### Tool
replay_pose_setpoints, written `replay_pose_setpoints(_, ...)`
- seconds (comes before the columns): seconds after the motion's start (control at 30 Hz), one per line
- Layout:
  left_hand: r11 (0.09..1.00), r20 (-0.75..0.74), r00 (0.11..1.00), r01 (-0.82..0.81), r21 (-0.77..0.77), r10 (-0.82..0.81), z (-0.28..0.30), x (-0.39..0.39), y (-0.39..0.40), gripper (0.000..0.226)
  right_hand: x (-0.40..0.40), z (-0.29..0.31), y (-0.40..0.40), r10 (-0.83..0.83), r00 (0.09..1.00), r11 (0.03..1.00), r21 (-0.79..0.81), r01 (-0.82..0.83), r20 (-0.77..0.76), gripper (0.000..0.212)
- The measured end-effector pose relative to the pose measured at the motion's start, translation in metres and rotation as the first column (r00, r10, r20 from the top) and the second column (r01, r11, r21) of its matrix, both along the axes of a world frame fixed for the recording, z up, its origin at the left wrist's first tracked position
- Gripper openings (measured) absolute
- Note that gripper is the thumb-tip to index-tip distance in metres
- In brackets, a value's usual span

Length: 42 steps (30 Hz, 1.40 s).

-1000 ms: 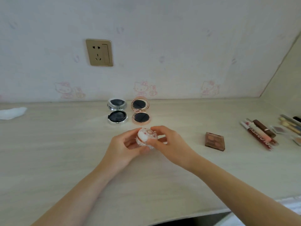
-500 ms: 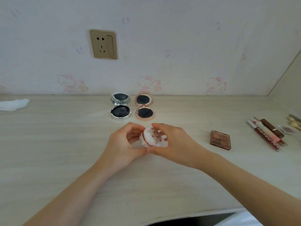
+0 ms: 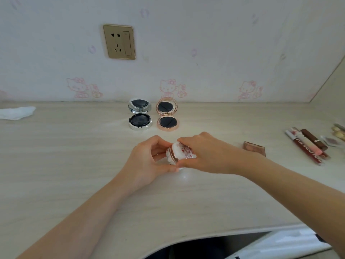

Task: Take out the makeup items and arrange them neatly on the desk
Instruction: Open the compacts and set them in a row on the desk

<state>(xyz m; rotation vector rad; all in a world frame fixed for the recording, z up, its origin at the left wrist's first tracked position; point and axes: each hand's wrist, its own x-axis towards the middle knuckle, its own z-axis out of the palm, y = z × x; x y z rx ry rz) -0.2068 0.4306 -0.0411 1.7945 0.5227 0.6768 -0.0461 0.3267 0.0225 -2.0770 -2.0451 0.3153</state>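
A small white round jar (image 3: 178, 153) with a pink print and a rose-gold band is held tilted just above the desk (image 3: 65, 165). My left hand (image 3: 147, 161) grips its base from the left. My right hand (image 3: 207, 156) covers its lid from the right. Behind them, two compacts lie open near the wall: a silver compact (image 3: 139, 116) on the left and a rose-gold compact (image 3: 167, 116) beside it. A brown eyeshadow palette (image 3: 254, 148) lies flat to the right. Several lip gloss tubes (image 3: 306, 144) lie side by side at the far right.
A crumpled white tissue (image 3: 15, 112) lies at the far left by the wall. A gold wall socket (image 3: 119, 41) sits above the desk. More small makeup items (image 3: 337, 132) crowd the right edge. The desk's curved front edge (image 3: 205, 234) runs below my arms.
Both hands have turned the jar so it tilts further to the left, with my right hand shifting over its lid. The camera has tipped a little, so the desk items sit higher.
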Motion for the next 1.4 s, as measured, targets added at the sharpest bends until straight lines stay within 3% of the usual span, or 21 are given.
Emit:
replay_pose_setpoints(0.17, 0.998, 0.054, 0.998, -0.024, -0.064, 0.028, 0.000, -0.001, 0.004, 0.052, -0.001, -0.003, 0.009, -0.072, 0.993, 0.997, 0.020, 0.074, -0.091, 0.040)
replay_pose_setpoints(0.3, 0.996, 0.072, 0.997, -0.016, -0.085, 0.022, 0.001, -0.002, 0.001, 0.056, -0.003, -0.002, 0.008, -0.098, 0.979, 0.992, 0.060, 0.110, -0.178, 0.066)
replay_pose_setpoints(0.43, 1.000, 0.033, 0.999, -0.023, 0.002, 0.023, 0.003, 0.001, -0.005, 0.066, -0.008, -0.002, 0.011, -0.093, 0.979, 0.986, 0.120, 0.116, -0.182, 0.050)
replay_pose_setpoints(0.57, 0.991, 0.023, 0.995, -0.103, 0.089, 0.101, 0.004, 0.002, -0.009, 0.064, -0.012, 0.000, 0.014, -0.095, 0.982, 0.988, 0.103, 0.113, -0.165, 0.052)
replay_pose_setpoints(0.8, 0.999, 0.011, 0.999, -0.043, 0.028, 0.042, 0.006, 0.000, -0.007, 0.061, -0.010, 0.009, 0.021, -0.080, 0.994, 0.995, 0.050, 0.084, -0.075, 0.035)
replay_pose_setpoints(1.07, 0.999, 0.081, 0.997, 0.015, -0.046, -0.011, 0.006, 0.001, -0.005, 0.056, -0.001, 0.017, 0.021, -0.058, 0.992, 0.998, 0.004, 0.059, -0.111, 0.035)
replay_pose_setpoints(1.27, 0.984, -0.093, 0.993, -0.060, 0.165, 0.076, 0.001, 0.002, -0.005, 0.060, 0.011, 0.017, 0.025, -0.011, 0.977, 0.995, -0.097, -0.010, -0.214, 0.052)
replay_pose_setpoints(1.4, 0.976, -0.158, 0.982, -0.073, 0.205, 0.106, -0.001, 0.003, -0.009, 0.058, 0.016, 0.016, 0.025, -0.003, 0.972, 0.996, -0.089, -0.019, -0.234, 0.043)
